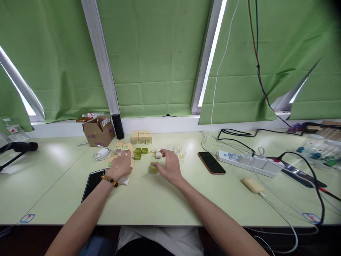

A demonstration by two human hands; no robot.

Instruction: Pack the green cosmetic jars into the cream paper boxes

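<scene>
My left hand [122,166], with a beaded bracelet at the wrist, reaches over small kraft-paper pieces with green squares [109,164]. Its fingers stretch forward and touch or hover just over them; the tips are partly hidden. Thumb and fingers apart, my right hand [170,167] curves around the space beside a small yellow-green container [153,168], its thumb at the container's edge. Near the right fingertips sits a small white object [158,153]. Between the hands lie several olive-green square cups [137,155]. Behind the right hand are clear round containers [181,153].
Small kraft boxes [141,138] stand in a row at the back. Further left are an open cardboard box [99,131], a black cylinder [118,126] and a white charger [102,153]. Phones [211,163] flank the hands. Cables and a power strip [249,164] cover the right side.
</scene>
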